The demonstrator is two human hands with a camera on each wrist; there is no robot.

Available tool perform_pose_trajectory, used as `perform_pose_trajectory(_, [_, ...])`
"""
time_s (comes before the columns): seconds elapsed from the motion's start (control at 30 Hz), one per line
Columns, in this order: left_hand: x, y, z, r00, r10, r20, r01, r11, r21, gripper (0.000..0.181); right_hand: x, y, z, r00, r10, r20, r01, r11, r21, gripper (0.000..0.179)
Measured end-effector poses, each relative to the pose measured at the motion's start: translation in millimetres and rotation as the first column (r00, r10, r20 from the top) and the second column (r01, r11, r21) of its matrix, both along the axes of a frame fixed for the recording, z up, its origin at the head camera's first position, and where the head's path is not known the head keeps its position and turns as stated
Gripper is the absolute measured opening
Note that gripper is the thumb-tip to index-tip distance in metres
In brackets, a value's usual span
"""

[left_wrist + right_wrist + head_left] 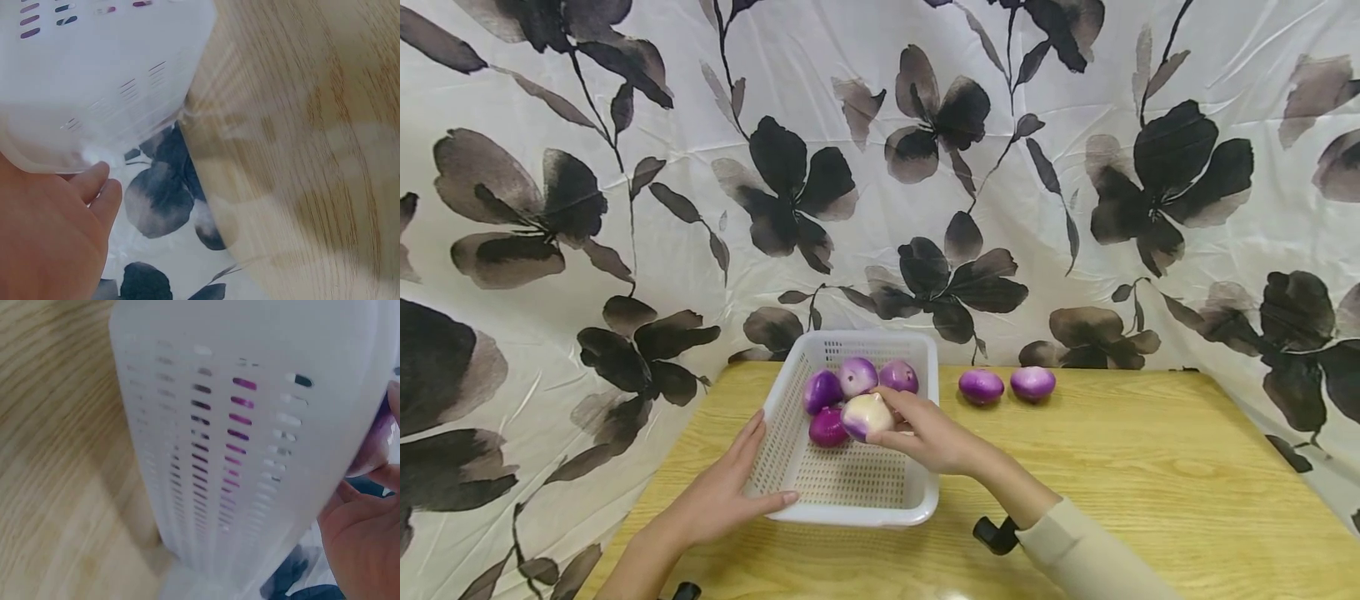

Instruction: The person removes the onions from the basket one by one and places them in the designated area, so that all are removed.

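Gripping a pale-topped onion (865,417) over the basket (850,515), the right hand (936,439) neighbours four onions (857,377) from nine to one o'clock; the left hand (718,497), uncurled at eight, likely steadies the rim. Two purple onions (981,387) rest on the desk (1112,475) toward three.

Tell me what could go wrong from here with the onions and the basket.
The pale onion in the right hand looks glossy and could drop onto the onions in the basket. The two rounded onions near the far edge of the table might roll. The left hand touches the basket; pushing hard might shift it.
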State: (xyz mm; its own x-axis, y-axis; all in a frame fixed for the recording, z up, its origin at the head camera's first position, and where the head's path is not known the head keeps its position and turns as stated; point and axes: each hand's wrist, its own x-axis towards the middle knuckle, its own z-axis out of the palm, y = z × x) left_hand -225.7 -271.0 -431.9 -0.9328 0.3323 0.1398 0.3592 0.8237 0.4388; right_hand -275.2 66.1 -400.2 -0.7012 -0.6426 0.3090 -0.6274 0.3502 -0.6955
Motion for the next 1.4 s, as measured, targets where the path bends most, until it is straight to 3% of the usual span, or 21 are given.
perform_pose_trajectory(0.33, [1.8,-0.6,0.5,1.0,0.001,-0.011,-0.001,1.0,0.003,0.121,1.8,33,13.2,0.998,-0.057,-0.013,0.057,0.998,-0.001,0.068])
perform_pose_trajectory(0.5, [2.4,-0.9,-0.9,1.0,-0.003,-0.012,0.003,1.0,0.004,0.121,-0.5,56,13.6,0.995,-0.094,-0.022,0.094,0.996,0.006,0.065])
perform_pose_trajectory(0.8, [-0.5,-0.7,-2.0,1.0,-0.004,-0.02,0.004,1.0,-0.004,0.122,-11.3,92,9.4,0.987,-0.141,-0.073,0.14,0.99,-0.01,0.047])
perform_pose_trajectory(1.0, [-1.1,-1.0,-1.2,1.0,-0.002,-0.007,0.001,1.0,-0.009,0.123,-12.7,118,-1.4,0.973,-0.224,-0.06,0.226,0.973,0.036,0.057])
perform_pose_trajectory(1.23, [-0.8,-2.0,-2.2,1.0,0.0,0.004,0.0,1.0,-0.009,0.123,-12.7,148,-12.3,0.961,-0.274,-0.034,0.275,0.96,0.046,0.048])
perform_pose_trajectory(1.4, [-1.1,-1.6,-1.8,1.0,-0.001,0.005,0.001,1.0,-0.007,0.123,-9.9,167,-14.6,0.942,-0.337,-0.004,0.336,0.939,0.078,0.055])
